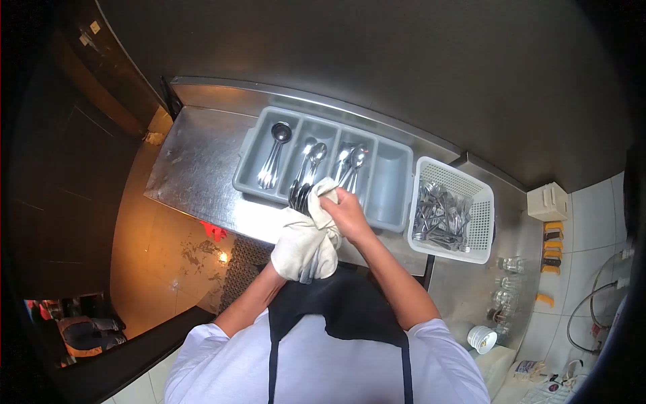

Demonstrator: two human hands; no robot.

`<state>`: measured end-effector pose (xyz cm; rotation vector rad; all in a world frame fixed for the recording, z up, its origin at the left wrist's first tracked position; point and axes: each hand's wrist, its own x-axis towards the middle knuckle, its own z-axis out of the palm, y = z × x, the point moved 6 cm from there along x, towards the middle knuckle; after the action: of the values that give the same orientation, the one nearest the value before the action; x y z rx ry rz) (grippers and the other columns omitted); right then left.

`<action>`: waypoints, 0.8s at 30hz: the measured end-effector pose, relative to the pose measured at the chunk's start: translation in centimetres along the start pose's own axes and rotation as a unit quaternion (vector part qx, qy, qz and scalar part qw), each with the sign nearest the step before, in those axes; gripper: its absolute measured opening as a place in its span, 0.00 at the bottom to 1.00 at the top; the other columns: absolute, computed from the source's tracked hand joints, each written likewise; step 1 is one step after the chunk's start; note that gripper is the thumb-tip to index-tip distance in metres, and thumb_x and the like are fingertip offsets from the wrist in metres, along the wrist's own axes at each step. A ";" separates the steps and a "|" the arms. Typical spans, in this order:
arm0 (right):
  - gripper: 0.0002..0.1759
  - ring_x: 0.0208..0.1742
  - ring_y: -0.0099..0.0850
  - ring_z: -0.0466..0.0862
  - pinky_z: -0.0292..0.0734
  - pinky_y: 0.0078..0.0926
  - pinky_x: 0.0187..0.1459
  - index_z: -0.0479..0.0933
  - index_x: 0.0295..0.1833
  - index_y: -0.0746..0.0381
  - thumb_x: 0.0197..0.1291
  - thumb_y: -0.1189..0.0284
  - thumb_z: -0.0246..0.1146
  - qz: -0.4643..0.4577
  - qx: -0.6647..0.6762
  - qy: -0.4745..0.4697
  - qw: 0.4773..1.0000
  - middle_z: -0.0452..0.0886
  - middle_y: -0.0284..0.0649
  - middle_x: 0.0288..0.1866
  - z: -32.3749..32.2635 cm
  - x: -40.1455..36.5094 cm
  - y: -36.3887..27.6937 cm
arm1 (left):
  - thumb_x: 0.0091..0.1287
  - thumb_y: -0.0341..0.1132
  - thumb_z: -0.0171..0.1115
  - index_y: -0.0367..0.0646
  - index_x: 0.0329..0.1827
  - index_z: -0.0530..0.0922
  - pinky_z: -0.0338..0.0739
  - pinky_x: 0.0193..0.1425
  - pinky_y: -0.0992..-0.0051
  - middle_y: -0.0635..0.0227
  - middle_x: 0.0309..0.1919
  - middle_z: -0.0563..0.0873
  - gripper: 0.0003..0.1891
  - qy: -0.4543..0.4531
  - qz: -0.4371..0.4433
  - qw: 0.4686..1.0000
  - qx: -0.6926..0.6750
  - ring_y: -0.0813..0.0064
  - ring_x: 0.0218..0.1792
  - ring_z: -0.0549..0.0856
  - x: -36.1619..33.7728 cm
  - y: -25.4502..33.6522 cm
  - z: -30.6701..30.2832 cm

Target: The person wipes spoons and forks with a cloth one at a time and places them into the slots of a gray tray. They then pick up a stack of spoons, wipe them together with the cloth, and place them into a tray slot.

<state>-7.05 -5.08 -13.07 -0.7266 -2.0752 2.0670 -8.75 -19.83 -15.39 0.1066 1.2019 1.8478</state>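
Note:
A cream-coloured cloth (306,246) drapes over my left hand (270,279), hiding its fingers; only the wrist side shows. My right hand (346,214) is closed on the upper part of the cloth, thumb and fingers pinching it. Dark cutlery ends (299,198) show just past the cloth's top, overlapping the near edge of a grey cutlery tray (247,192). Inside the tray, ladle-like round spoons (272,156) lie in the left compartment. Spoons (313,159) fill the second, and more spoons (352,159) the third. The fourth compartment shows its bare bottom.
A white perforated basket (482,214) full of forks and other cutlery (441,217) stands right of the tray. Both rest on a steel counter (192,151) against a dark wall. Glasses (506,283) and stacked white cups (482,339) stand along the right. A person (87,333) shows at lower left.

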 end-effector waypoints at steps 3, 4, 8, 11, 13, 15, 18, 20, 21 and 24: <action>0.11 0.42 0.19 0.83 0.79 0.23 0.45 0.83 0.53 0.68 0.72 0.73 0.62 -0.058 -0.024 0.016 0.998 0.88 0.34 0.42 -0.7 -0.2 -1.9 | 0.72 0.34 0.64 0.39 0.39 0.85 0.80 0.39 0.68 0.62 0.34 0.87 0.07 -0.042 0.212 0.884 0.414 0.71 0.35 0.86 -0.4 1.8 -0.2; 0.10 0.41 0.19 0.83 0.79 0.24 0.44 0.83 0.52 0.68 0.73 0.73 0.61 -0.066 -0.048 0.043 0.996 0.88 0.34 0.41 -1.3 0.0 -1.2 | 0.70 0.33 0.65 0.40 0.37 0.85 0.80 0.38 0.67 0.61 0.33 0.87 0.06 -0.055 0.241 0.841 0.481 0.69 0.34 0.86 -0.5 2.0 0.4; 0.11 0.39 0.19 0.81 0.77 0.25 0.41 0.81 0.46 0.68 0.77 0.72 0.56 -0.121 -0.129 0.170 0.969 0.85 0.34 0.37 -4.5 0.7 -0.8 | 0.59 0.32 0.65 0.42 0.31 0.81 0.78 0.32 0.65 0.57 0.27 0.83 0.04 -0.101 0.317 0.598 0.729 0.60 0.30 0.86 -0.9 3.3 2.8; 0.12 0.38 0.20 0.80 0.77 0.24 0.40 0.80 0.46 0.68 0.79 0.71 0.55 -0.178 -0.025 0.267 0.947 0.85 0.35 0.38 -6.4 1.1 -1.4 | 0.54 0.33 0.64 0.43 0.26 0.78 0.76 0.29 0.61 0.57 0.22 0.80 0.05 -0.100 0.294 0.567 0.763 0.56 0.26 0.85 -1.0 3.9 3.8; 0.13 0.39 0.21 0.81 0.78 0.24 0.40 0.80 0.46 0.67 0.80 0.70 0.54 -0.157 0.055 0.292 0.942 0.85 0.36 0.39 -7.3 1.0 -0.2 | 0.54 0.32 0.64 0.42 0.25 0.77 0.75 0.27 0.60 0.58 0.20 0.78 0.06 -0.082 0.279 0.527 0.798 0.56 0.22 0.83 -0.8 3.9 4.1; 0.13 0.40 0.24 0.84 0.80 0.25 0.42 0.81 0.48 0.67 0.79 0.71 0.54 -0.130 0.138 0.303 0.934 0.86 0.38 0.41 -7.6 0.7 1.6 | 0.56 0.32 0.63 0.42 0.25 0.77 0.75 0.27 0.61 0.59 0.20 0.78 0.06 -0.061 0.366 0.578 0.726 0.58 0.22 0.83 -1.5 4.8 4.6; 0.11 0.41 0.27 0.86 0.82 0.27 0.44 0.81 0.50 0.68 0.77 0.73 0.55 -0.036 0.252 0.232 0.939 0.87 0.39 0.42 -4.7 -0.7 2.6 | 0.62 0.32 0.62 0.42 0.27 0.79 0.76 0.29 0.63 0.59 0.23 0.81 0.06 -0.037 0.321 0.576 0.751 0.61 0.25 0.85 -1.3 4.4 4.4; 0.11 0.43 0.28 0.87 0.84 0.30 0.46 0.82 0.49 0.67 0.75 0.77 0.53 0.054 0.246 0.169 0.953 0.86 0.38 0.43 -1.6 -2.0 4.3 | 0.67 0.32 0.62 0.42 0.30 0.81 0.76 0.31 0.64 0.60 0.26 0.84 0.08 0.002 0.285 0.656 0.699 0.63 0.28 0.85 -0.9 3.9 3.4; 0.12 0.44 0.28 0.87 0.84 0.30 0.47 0.81 0.52 0.67 0.75 0.78 0.51 0.034 0.265 0.133 0.955 0.87 0.39 0.45 0.4 -2.7 4.2 | 0.70 0.33 0.61 0.41 0.31 0.82 0.77 0.32 0.64 0.61 0.27 0.85 0.09 0.035 0.289 0.740 0.607 0.63 0.29 0.85 -0.3 3.2 2.3; 0.12 0.45 0.28 0.87 0.84 0.28 0.49 0.79 0.56 0.68 0.77 0.76 0.52 0.131 0.297 0.038 0.945 0.86 0.39 0.48 2.0 -3.6 3.1 | 0.73 0.33 0.60 0.41 0.37 0.83 0.79 0.37 0.63 0.60 0.31 0.86 0.07 0.085 0.246 0.860 0.439 0.62 0.33 0.86 0.8 0.3 -0.9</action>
<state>-3.94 -8.55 -15.32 -0.9798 -1.2412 2.5606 -9.85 -19.95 -15.94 0.8393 2.2330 1.5673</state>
